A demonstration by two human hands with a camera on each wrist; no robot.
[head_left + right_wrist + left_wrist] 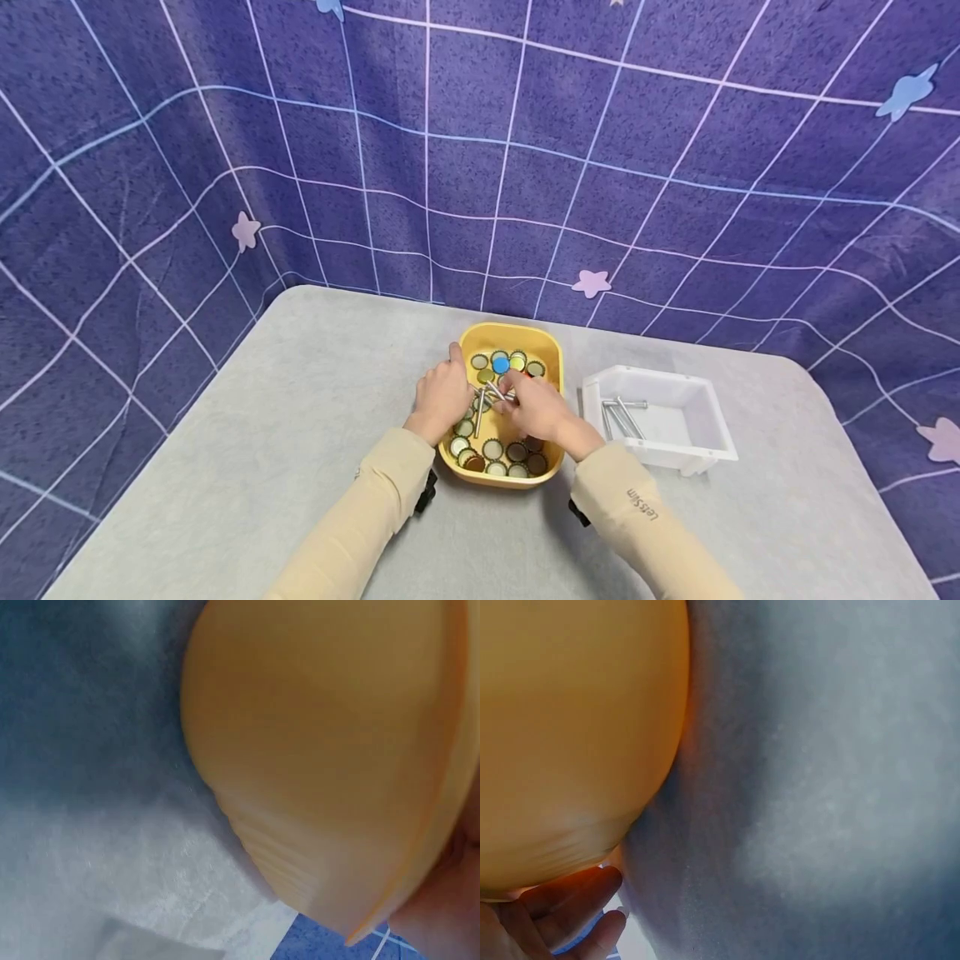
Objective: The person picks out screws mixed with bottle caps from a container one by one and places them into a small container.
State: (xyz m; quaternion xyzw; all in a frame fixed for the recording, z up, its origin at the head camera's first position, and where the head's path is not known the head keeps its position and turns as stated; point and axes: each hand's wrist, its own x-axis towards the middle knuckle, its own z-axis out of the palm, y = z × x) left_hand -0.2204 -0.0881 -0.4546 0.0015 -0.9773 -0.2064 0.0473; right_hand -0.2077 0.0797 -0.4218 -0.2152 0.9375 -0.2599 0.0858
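1. Here is the right hand, reaching in over the rim, fingertips pinching a silver bolt above the middle of the yellow tub.
2. Over on the other side, the left hand grips the tub's left rim; the left wrist view shows its bent fingers against the outer wall.
3. Just beside the pinched bolt, a second bolt lies lengthwise among the caps, on the tub's left side.
4. And what a spread of bottle caps! They line the floor of the tub at both ends, many with their pale undersides up. A blue cap sits at the far end, touching or close to a yellow-green cap; a brown cap lies at the near left.
5. Out to the right, near the tub but apart from it, stands a white tray, with several more bolts crossed in its left part.
6. Beige sleeves come in from the near edge over a pale grey table.
7. Behind it all hangs a purple curtain, gridded with pale lines and dotted with stars.
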